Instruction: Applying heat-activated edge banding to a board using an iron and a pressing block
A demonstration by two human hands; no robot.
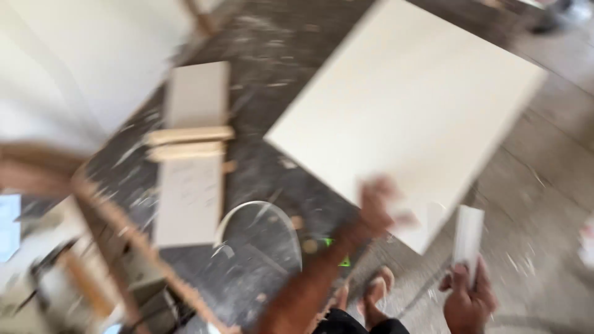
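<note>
Left hand [378, 201] grips the panel [408, 111] at its near edge.
Right hand [467, 297] is clamped on a white strip [468, 238]; hands apart, view blurred.

left hand [378, 201] on big pale board [408, 105], 1 o'clock | right hand [467, 297] gripping small white strip [468, 238], 4 o'clock

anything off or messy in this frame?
Yes. The dark floor is littered with pale dust and scraps. A narrow board lies across two wood battens. A thin pale strip curls loose beside it. The left hand grips the big white panel, held askew. Heavy motion blur hides finer detail.
</note>
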